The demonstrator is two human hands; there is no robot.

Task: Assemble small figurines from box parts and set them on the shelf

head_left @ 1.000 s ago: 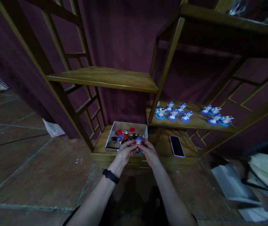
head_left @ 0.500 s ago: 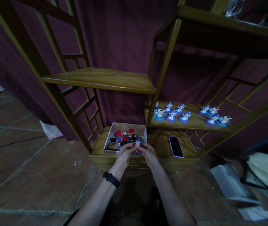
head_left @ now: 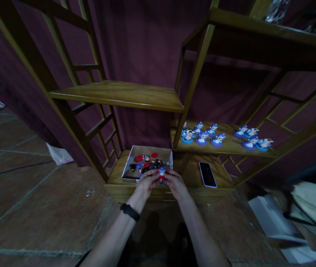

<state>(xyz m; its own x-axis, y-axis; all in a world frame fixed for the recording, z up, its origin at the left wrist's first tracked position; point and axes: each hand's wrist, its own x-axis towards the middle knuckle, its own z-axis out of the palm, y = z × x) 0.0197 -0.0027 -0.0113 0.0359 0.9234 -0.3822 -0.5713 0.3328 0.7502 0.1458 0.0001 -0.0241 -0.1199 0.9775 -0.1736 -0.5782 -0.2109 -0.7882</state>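
A small figurine [head_left: 162, 171] with a blue-purple top and red lower part is pinched between both hands. My left hand [head_left: 148, 183] grips it from the left, with a dark band on that wrist. From the right, my right hand [head_left: 176, 182] holds the same figurine, fingertips closed on it. Just behind the hands, an open cardboard box [head_left: 163, 151] holds several loose figurine pieces and red discs [head_left: 138, 158]. My fingers partly hide the figurine's lower part and the box's front right corner.
Several figurines [head_left: 202, 138] on blue and purple bases stand on the right shelf [head_left: 230, 149]. A phone [head_left: 208, 174] lies on the lower board, right of my hands. Overhead to the left juts a wooden shelf [head_left: 119, 92]. White boxes [head_left: 274, 218] rest on the floor at right.
The figurine has shifted very slightly in my fingers, and more of its red part shows. Both hands keep their hold in nearly the same place.
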